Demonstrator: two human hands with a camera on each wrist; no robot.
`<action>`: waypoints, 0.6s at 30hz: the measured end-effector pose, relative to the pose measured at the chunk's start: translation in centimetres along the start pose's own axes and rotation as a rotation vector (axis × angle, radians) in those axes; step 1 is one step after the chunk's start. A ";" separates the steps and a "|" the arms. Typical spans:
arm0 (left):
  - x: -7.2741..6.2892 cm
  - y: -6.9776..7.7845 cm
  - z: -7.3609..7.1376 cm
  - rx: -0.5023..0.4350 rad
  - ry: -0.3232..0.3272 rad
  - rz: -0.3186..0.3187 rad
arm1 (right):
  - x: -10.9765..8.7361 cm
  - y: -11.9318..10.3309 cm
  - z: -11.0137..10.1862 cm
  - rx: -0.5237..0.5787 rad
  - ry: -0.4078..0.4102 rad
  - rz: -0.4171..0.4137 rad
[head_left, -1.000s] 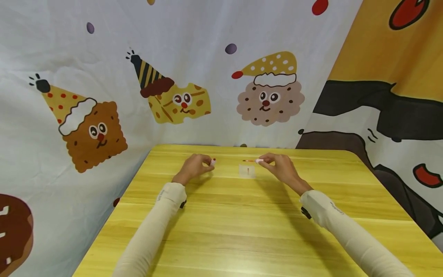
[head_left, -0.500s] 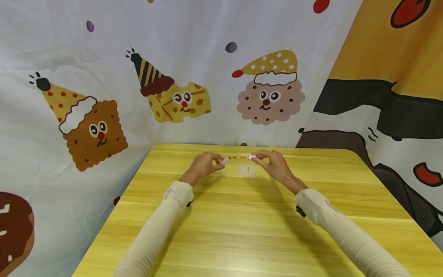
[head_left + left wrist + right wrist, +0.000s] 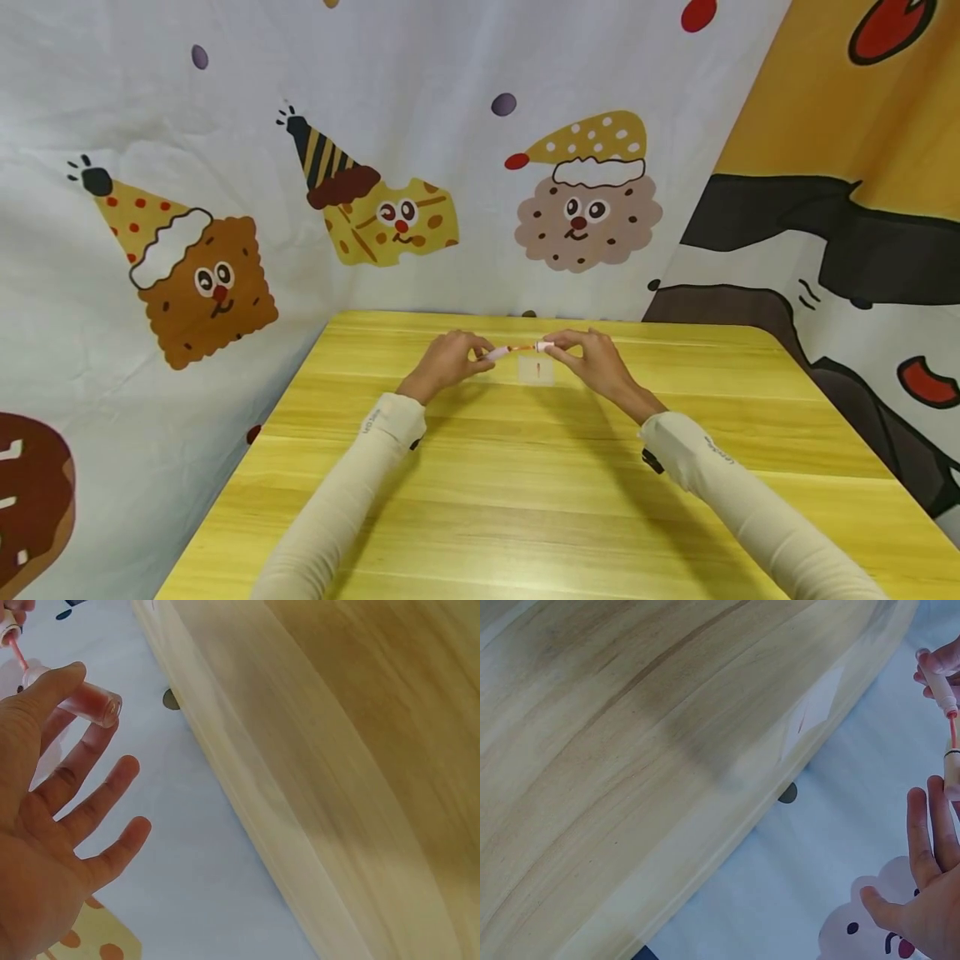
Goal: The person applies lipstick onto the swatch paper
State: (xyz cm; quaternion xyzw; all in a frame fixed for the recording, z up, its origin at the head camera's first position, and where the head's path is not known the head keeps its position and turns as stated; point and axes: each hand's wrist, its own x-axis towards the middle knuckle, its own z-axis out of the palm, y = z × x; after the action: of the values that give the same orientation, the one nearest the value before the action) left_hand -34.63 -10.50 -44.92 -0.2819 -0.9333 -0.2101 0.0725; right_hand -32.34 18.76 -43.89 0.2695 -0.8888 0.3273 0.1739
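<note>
In the head view my left hand (image 3: 450,360) pinches a small lip gloss tube (image 3: 496,353) between thumb and fingers. The tube (image 3: 94,703) looks clear with pinkish contents in the left wrist view. My right hand (image 3: 597,365) pinches the pale lip gloss cap (image 3: 545,346), from which a thin reddish wand (image 3: 522,348) points left. The wand (image 3: 953,729) meets the tube's mouth, most of its length still outside. Both hands are above the table, tube and cap roughly in line.
A small white paper (image 3: 536,377) with a reddish streak lies on the wooden table (image 3: 510,500), just below the wand. Behind the table's far edge hangs a white cloth (image 3: 450,83) printed with cartoon biscuits and cheese.
The left hand has moved right with the tube, tilting it toward the wand. The right hand has shifted slightly left with the cap. The gap between wand tip and tube mouth has closed.
</note>
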 end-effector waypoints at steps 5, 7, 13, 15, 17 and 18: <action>0.2 0.3 0.2 0.038 0.010 0.016 | 0.0 0.0 0.1 0.007 -0.016 0.005; 0.3 0.4 0.2 0.050 0.014 0.021 | 0.1 0.0 0.0 0.008 -0.014 0.005; 0.3 0.8 0.0 0.052 0.020 0.041 | 0.0 0.0 0.0 0.010 -0.025 0.010; 0.3 1.0 0.0 0.053 0.016 0.047 | 0.0 0.1 0.1 0.010 -0.026 0.006; 0.3 1.1 0.1 0.047 0.015 0.054 | -0.1 0.2 0.2 0.016 -0.025 0.002; 0.3 1.2 0.1 0.050 0.016 0.055 | -0.1 0.2 0.2 0.016 -0.026 0.003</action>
State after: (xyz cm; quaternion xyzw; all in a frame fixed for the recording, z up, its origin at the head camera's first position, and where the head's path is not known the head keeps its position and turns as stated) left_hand -34.26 -9.37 -44.52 -0.3039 -0.9295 -0.1872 0.0929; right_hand -32.38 18.80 -44.23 0.2736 -0.8888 0.3312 0.1597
